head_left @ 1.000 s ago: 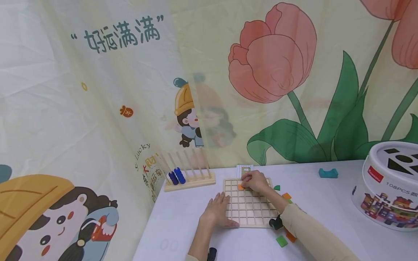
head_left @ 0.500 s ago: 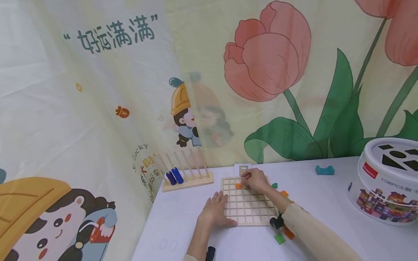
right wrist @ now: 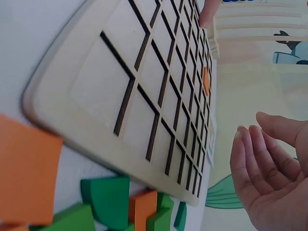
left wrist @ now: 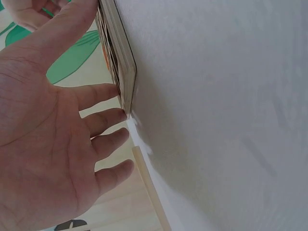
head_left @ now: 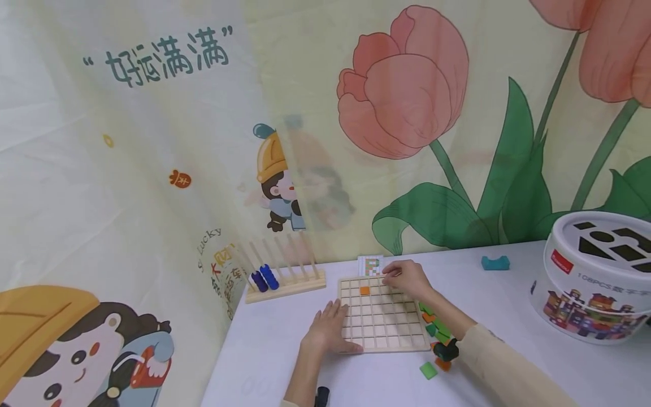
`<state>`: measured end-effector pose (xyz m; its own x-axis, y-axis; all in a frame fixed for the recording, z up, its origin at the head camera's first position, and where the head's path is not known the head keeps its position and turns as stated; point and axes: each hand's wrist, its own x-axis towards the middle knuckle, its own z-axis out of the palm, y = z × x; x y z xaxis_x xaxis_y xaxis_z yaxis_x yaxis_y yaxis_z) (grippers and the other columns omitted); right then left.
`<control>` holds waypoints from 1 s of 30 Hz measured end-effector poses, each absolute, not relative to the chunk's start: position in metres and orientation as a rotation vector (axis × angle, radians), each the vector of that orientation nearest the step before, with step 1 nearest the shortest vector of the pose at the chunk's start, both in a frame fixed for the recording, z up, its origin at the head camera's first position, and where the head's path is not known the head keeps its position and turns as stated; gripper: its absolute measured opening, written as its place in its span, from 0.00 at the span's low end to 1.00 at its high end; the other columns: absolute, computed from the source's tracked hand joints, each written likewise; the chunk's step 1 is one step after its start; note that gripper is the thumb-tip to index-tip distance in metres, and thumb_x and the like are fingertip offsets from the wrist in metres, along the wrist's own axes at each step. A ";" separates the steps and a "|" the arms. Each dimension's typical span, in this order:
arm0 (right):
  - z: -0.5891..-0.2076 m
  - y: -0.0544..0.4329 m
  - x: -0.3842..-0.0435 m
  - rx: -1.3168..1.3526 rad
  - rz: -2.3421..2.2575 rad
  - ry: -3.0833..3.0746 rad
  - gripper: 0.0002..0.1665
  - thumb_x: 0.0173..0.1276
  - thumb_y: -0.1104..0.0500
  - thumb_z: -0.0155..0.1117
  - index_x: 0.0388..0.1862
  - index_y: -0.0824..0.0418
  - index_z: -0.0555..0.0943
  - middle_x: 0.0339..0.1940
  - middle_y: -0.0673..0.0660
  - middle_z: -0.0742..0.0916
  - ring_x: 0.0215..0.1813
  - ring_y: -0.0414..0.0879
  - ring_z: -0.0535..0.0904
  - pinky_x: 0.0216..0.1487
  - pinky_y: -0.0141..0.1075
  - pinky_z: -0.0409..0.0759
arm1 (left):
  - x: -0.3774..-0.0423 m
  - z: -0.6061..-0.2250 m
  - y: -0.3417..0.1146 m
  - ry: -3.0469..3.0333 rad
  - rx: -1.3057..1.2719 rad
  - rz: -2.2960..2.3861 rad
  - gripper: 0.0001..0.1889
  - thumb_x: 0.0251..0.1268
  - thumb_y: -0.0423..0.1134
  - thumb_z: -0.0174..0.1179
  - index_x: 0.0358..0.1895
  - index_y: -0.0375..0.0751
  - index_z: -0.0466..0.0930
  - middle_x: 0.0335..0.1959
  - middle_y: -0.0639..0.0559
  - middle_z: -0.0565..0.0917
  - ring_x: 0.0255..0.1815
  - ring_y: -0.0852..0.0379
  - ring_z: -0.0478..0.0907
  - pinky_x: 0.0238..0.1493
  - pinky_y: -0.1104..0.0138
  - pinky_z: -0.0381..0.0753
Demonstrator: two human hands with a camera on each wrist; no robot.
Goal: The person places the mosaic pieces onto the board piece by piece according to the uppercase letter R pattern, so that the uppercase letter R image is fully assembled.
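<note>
A square wooden grid board (head_left: 386, 328) lies on the white table. One orange square tile (head_left: 365, 290) sits in a cell near its far left corner. My left hand (head_left: 325, 330) rests along the board's left edge with spread fingers; in the left wrist view the thumb and some fingertips of the left hand (left wrist: 43, 125) touch the board's side. Over the far right part of the board hovers my right hand (head_left: 411, 280). The right wrist view shows that right hand (right wrist: 272, 180) with loosely bent fingers, the thumb apart from them, and nothing visible between.
Behind the board is a small pattern card (head_left: 371, 265). Green and orange pieces (head_left: 441, 330) lie along its right side, with a green tile (head_left: 428, 370) nearer the front. A bead rack (head_left: 285, 285) stands left, a teal block (head_left: 495, 263) and white bucket (head_left: 595, 282) right.
My right hand has let go of the orange tile, which stays in its cell, and moved right across the board. The card is less covered. My left hand keeps its place at the edge.
</note>
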<state>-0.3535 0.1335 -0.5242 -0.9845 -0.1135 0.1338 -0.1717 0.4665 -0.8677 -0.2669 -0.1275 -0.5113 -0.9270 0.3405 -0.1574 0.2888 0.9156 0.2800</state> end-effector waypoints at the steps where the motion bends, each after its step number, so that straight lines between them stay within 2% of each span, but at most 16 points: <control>1: -0.523 0.135 -0.353 0.253 1.547 -2.647 0.10 0.66 0.62 0.76 0.45 0.63 0.89 0.32 0.52 0.88 0.34 0.47 0.88 0.35 0.37 0.88 | -0.267 -0.511 -0.128 2.871 0.472 0.381 0.58 0.47 0.62 0.81 0.78 0.34 0.64 0.82 0.34 0.60 0.83 0.36 0.55 0.81 0.42 0.56; 13: -0.521 0.167 -0.330 0.183 1.420 -2.725 0.10 0.65 0.63 0.76 0.45 0.63 0.89 0.33 0.51 0.87 0.36 0.46 0.83 0.36 0.37 0.84 | -0.268 -0.513 -0.128 2.869 0.461 0.387 0.58 0.47 0.62 0.81 0.78 0.35 0.65 0.82 0.35 0.60 0.83 0.37 0.54 0.81 0.42 0.56; 22: -0.526 0.195 -0.306 0.182 1.333 -2.808 0.12 0.65 0.65 0.75 0.48 0.63 0.88 0.36 0.51 0.88 0.40 0.47 0.83 0.42 0.40 0.87 | -0.267 -0.514 -0.128 2.873 0.474 0.380 0.57 0.48 0.60 0.81 0.78 0.34 0.65 0.82 0.35 0.61 0.83 0.37 0.55 0.81 0.42 0.56; 30: -0.530 0.208 -0.292 0.167 1.215 -2.944 0.17 0.58 0.65 0.81 0.47 0.62 0.89 0.39 0.53 0.88 0.43 0.49 0.82 0.44 0.42 0.88 | -0.267 -0.513 -0.127 2.866 0.456 0.388 0.58 0.47 0.62 0.81 0.78 0.35 0.65 0.82 0.36 0.60 0.84 0.38 0.54 0.81 0.43 0.56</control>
<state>-0.2919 0.2085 -0.5302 -0.9934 -0.1147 -0.0036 -0.0788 0.7044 -0.7054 -0.2667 -0.1270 -0.5128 -0.9293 0.3294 -0.1668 0.2732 0.9174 0.2895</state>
